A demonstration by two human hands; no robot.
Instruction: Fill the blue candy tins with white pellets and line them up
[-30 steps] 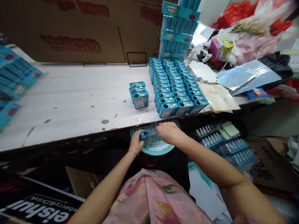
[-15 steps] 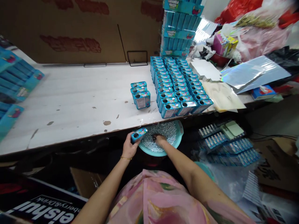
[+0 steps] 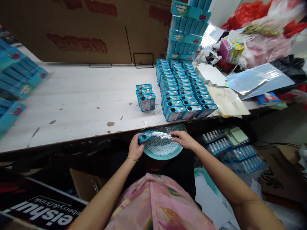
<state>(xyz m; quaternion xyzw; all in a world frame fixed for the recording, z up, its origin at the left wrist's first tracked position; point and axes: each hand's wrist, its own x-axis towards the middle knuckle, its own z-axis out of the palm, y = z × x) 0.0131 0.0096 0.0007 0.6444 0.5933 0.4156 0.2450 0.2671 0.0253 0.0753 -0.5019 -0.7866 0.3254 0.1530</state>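
Clasped in our left hand, head view, we find a small blue rectangular box with printed top, tilted over the left edge of the round turquoise plastic basin. Above the basin, a line of small white oval pellets runs from the box to our right hand; what its fingers grip we cannot tell. Beyond the basin, matching blue boxes stand in rows.
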